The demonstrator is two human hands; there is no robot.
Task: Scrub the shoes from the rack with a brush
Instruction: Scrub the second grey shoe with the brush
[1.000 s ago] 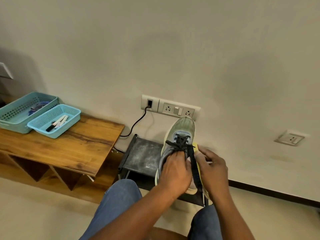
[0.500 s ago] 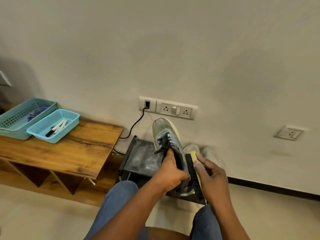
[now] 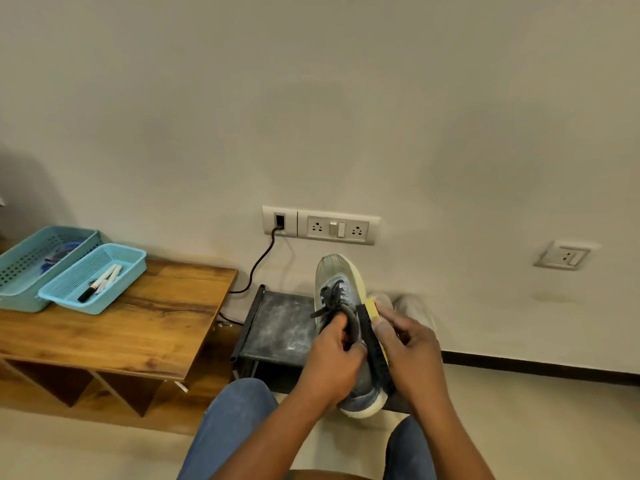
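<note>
Head view: the left hand (image 3: 332, 362) is wrapped around the laced middle of the grey shoe (image 3: 341, 299), fingers curled into the tongue and laces. It holds the shoe off the rack (image 3: 277, 327), toe pointing up toward the wall and heel toward the lap. That grip looks meant to steady the shoe and turn its right flank outward. The right hand (image 3: 407, 355) is closed on the yellow-backed brush (image 3: 372, 337), whose dark bristles lie flat along that flank, touching it. The length of the brush follows the length of the shoe, probably so each stroke covers most of the side.

Behind the right hand, at the rack's far right edge, a pale blurred shape sits by the wall. It may be another shoe, but it is too smeared to tell.

To the left, on the wooden worktop (image 3: 138, 327), two blue baskets (image 3: 91, 282) stand at the far left corner, well apart from the scrubbing. The nearer basket holds markers.
</note>
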